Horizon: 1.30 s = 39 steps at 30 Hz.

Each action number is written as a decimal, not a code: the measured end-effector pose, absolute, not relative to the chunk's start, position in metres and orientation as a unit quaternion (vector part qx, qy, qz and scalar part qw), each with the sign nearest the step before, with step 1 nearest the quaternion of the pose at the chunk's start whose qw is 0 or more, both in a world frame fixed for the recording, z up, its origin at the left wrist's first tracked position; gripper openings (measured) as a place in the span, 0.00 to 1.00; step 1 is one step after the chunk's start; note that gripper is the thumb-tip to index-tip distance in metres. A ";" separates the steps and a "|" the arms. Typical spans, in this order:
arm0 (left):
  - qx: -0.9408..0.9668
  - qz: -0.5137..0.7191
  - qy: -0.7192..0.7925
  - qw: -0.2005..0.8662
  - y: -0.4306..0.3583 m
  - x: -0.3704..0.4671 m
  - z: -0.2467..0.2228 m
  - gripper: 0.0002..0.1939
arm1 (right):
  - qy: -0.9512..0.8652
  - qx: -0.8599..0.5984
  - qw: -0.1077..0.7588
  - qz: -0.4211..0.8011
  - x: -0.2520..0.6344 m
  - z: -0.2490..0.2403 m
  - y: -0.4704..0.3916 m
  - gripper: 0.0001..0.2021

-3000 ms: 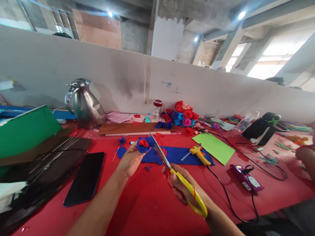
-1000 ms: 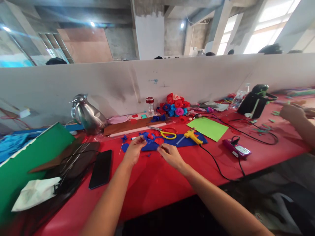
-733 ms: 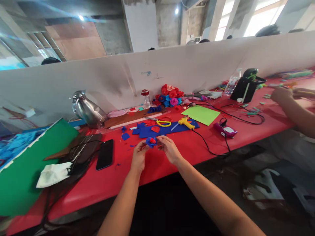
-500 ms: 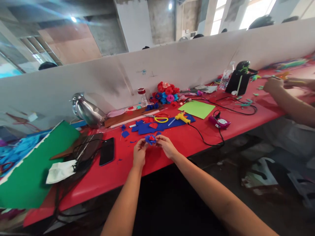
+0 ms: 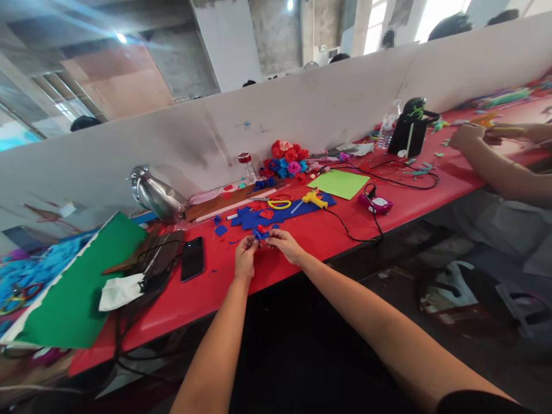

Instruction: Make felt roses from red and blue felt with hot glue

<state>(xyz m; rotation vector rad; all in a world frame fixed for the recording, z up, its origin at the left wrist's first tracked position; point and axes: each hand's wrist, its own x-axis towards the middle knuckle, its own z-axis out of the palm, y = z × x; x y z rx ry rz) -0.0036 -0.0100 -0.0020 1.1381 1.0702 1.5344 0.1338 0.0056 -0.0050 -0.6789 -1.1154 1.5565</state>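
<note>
Between my two hands is a small blue and red craft flower [image 5: 260, 233], held above the front part of the red table [image 5: 224, 287]. My left hand [image 5: 245, 256] pinches its left side, fingers closed. On the other side, my right hand [image 5: 284, 244] grips the blue edge between thumb and fingers. Just beyond lie blue sheet pieces [image 5: 254, 219] with a red scrap [image 5: 266, 214] on top. Yellow-handled scissors [image 5: 279, 203] and a yellow glue gun [image 5: 314, 199] rest close by.
A phone [image 5: 192, 259] lies left of my hands, beside a green sheet [image 5: 81, 287]. Behind stand a metal jug [image 5: 157, 194], a jar [image 5: 246, 168] and a bunch of finished flowers [image 5: 290, 160]. A cord runs from the glue gun. A co-worker's hands [image 5: 470, 137] are at the right.
The flower has tipped in my fingers, so its red centre now shows at the top instead of facing me. Both hands stay on it. The view has shifted slightly.
</note>
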 end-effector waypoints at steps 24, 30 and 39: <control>0.438 0.614 0.446 0.482 -0.016 0.000 -0.002 0.12 | -0.537 -0.323 0.529 0.572 0.131 -0.006 0.004 0.08; 0.437 0.628 0.450 0.461 -0.016 -0.001 -0.001 0.12 | -0.569 -0.388 0.529 0.497 0.126 -0.013 0.002 0.06; 0.368 0.716 0.463 0.371 -0.010 -0.007 -0.004 0.10 | -0.600 -0.645 0.421 0.216 0.203 0.022 0.067 0.14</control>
